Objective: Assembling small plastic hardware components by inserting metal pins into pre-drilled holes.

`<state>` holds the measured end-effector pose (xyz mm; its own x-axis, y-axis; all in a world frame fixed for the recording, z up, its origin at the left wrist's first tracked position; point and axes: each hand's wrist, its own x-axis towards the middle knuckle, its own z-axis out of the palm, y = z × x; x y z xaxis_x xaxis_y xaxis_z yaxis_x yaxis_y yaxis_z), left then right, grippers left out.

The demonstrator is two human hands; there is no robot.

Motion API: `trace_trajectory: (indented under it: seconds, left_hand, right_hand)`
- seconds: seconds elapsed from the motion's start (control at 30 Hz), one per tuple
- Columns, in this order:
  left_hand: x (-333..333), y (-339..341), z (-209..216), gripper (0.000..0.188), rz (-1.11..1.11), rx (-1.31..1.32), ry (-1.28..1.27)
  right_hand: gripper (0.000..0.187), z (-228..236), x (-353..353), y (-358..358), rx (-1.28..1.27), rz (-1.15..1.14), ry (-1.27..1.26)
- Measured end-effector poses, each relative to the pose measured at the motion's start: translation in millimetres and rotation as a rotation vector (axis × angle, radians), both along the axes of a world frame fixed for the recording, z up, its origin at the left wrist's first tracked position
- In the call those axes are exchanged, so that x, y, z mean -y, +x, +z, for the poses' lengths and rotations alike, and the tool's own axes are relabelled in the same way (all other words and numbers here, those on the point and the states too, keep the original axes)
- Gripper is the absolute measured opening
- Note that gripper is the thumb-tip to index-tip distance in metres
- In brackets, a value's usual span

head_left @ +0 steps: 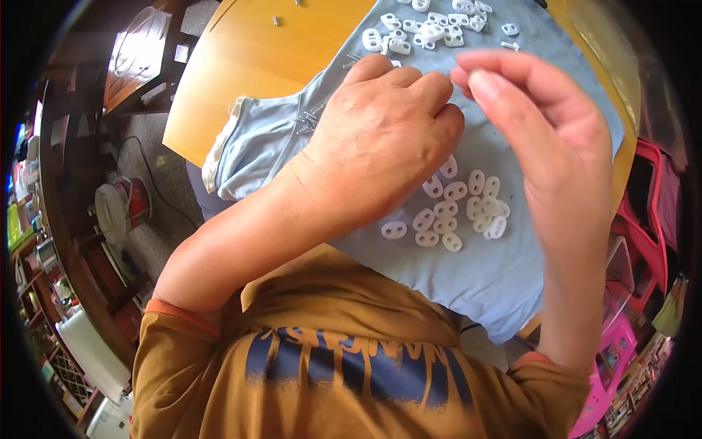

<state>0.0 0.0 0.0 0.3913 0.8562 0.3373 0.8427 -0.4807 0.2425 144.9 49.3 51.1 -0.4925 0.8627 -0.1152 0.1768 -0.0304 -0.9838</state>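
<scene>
My left hand (386, 143) is curled with its back toward me, over the middle of a light blue garment (468, 278). Its fingertips are hidden, so whatever they hold does not show. To its right, my right hand (545, 121) is raised with thumb and index finger pinched together; I cannot make out anything between them. Below the left hand lies a loose group of flat white plastic ovals (445, 210), each with two holes. Beyond both hands is a heap of chunkier white plastic pieces (433, 31). A single white piece (510, 29) sits apart at its right.
The garment is spread on a yellow wooden table (270, 55), its trimmed end (227, 146) bunched at the left. Small metal bits (276, 21) lie at the far left. A red chair (656, 212) and a pink stool (618, 347) stand right; a bucket (137, 201) stands on the floor.
</scene>
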Motion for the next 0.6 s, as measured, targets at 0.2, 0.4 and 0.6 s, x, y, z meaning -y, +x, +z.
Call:
trace_trajectory:
  seconds: [0.2,0.4,0.6]
  left_hand:
    - [1,-3,14,0.012,0.077,0.028,-0.078]
    - [28,-18,28,0.018,0.158,0.554,0.044]
    - [33,-21,31,0.025,0.054,0.490,0.254]
  right_hand:
    - [0.022,19,-14,-26,-0.008,-0.046,0.195]
    - [0.021,9,30,-24,-0.213,-0.269,-0.063]
    - [0.017,-5,62,-16,-0.347,-0.206,-0.429]
